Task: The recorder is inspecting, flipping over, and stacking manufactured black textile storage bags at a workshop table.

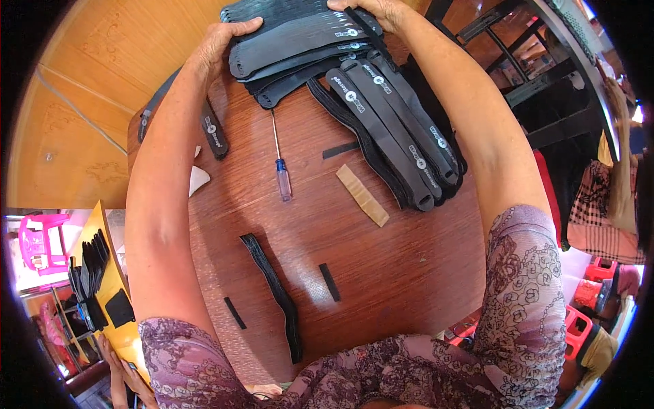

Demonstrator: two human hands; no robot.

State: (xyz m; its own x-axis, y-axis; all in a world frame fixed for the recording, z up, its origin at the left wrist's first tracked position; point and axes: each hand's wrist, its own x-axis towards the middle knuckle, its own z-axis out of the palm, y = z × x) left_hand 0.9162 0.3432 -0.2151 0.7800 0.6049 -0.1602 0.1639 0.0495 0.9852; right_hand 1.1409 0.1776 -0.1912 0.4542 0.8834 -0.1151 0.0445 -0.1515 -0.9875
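Both hands are gripping the stack of black padded pieces (300, 34) across its long axis, left hand (225, 41) curled on its left end, right hand (371, 12) closed over its right.

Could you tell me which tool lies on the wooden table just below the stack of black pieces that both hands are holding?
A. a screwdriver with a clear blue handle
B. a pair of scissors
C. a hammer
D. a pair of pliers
A: a screwdriver with a thin metal shaft and a clear blue handle lies on the table, just below the stack of black pieces held by the left hand and the right hand.
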